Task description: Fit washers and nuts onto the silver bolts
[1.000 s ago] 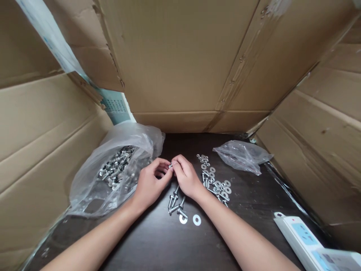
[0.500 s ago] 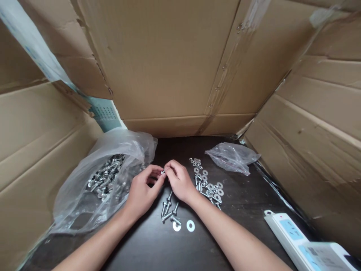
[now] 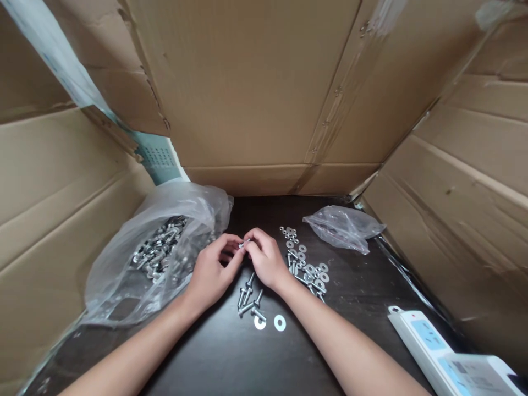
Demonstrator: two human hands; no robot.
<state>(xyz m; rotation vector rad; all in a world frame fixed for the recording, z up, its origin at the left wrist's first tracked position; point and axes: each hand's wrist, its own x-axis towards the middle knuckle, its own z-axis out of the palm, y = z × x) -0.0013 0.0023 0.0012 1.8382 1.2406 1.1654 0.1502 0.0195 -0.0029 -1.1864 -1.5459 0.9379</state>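
Note:
Over the dark table, my left hand (image 3: 215, 268) and my right hand (image 3: 266, 258) meet at the fingertips, both pinching a small silvery bolt (image 3: 242, 245). Most of it is hidden by the fingers, and I cannot tell if a nut or washer is on it. Just below the hands lie several bolts (image 3: 246, 311) with pieces fitted on their shanks. Close to them are two flat washers, one partly under a bolt and one lying free (image 3: 280, 323). Right of my right hand, loose bolts, washers (image 3: 323, 268) and small nuts (image 3: 291, 234) are spread out.
A clear plastic bag (image 3: 119, 258) full of bolts (image 3: 160, 247) lies open at the left. A flatter plastic bag (image 3: 344, 225) lies at the back right. A white power strip (image 3: 424, 335) sits front right. Cardboard walls (image 3: 256, 88) enclose the table (image 3: 231, 357) on three sides.
The camera view has shifted slightly. Both hands stay together at the fingertips on the bolt, with only small finger movement. The pieces on the table lie as before.

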